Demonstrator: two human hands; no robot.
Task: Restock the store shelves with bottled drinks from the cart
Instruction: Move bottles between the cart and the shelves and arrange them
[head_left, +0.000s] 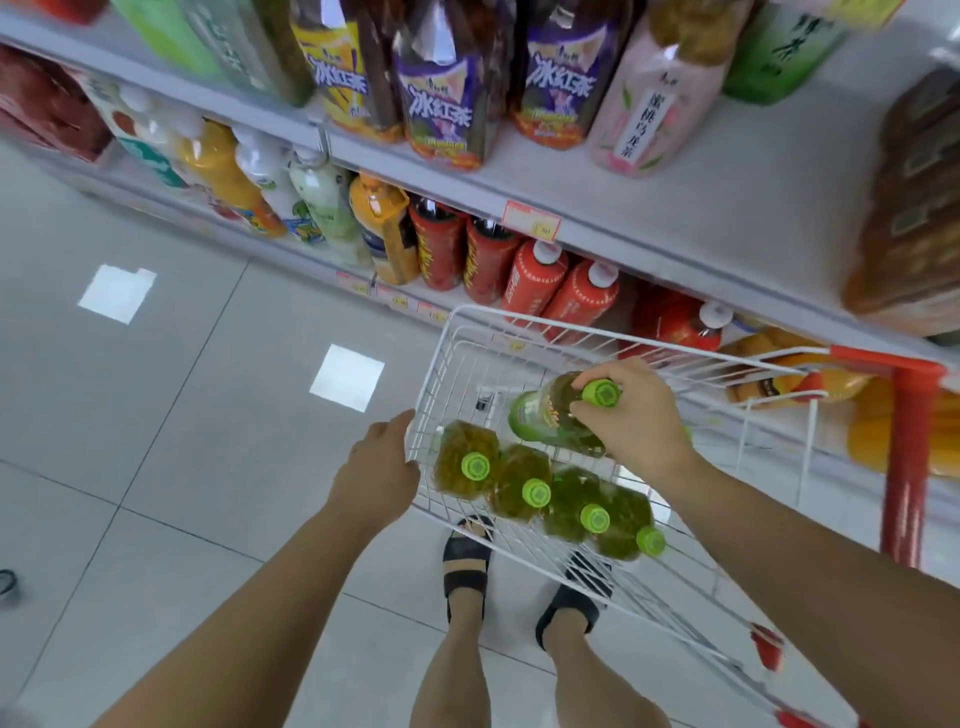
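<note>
- Right hand (631, 415): fingertips clamped round the neck of a green-capped bottle (545, 421), just under the cap.
- Held bottle tilted, base pointing away to the left, lifted clear above the others inside the wire cart (441, 358).
- Left hand (379, 462): set against the cart's near-left rim, fingers apparently curled over the top wire, tips hidden behind the hand itself.
- Just below and nearer than the held bottle: four more green-capped bottles (537, 493), upright in a row along the cart's near side, touching one another.
- Red cart handle (909, 441) off to the right of the gripping hand.
- Close behind the cart's far rim: red bottles with white caps (535, 280) on the lower shelf, orange juice bottles (223, 171) further left.
- Upper shelf (675, 208) above those, with a bare stretch of board and a red price tag (532, 221) on its edge.
- On that shelf: large purple-labelled tea bottles (447, 104), a pink-labelled bottle (644, 104) just beside them.
- Black sandals (467, 561) on the tiled floor (156, 415), partly seen through the basket wires.
</note>
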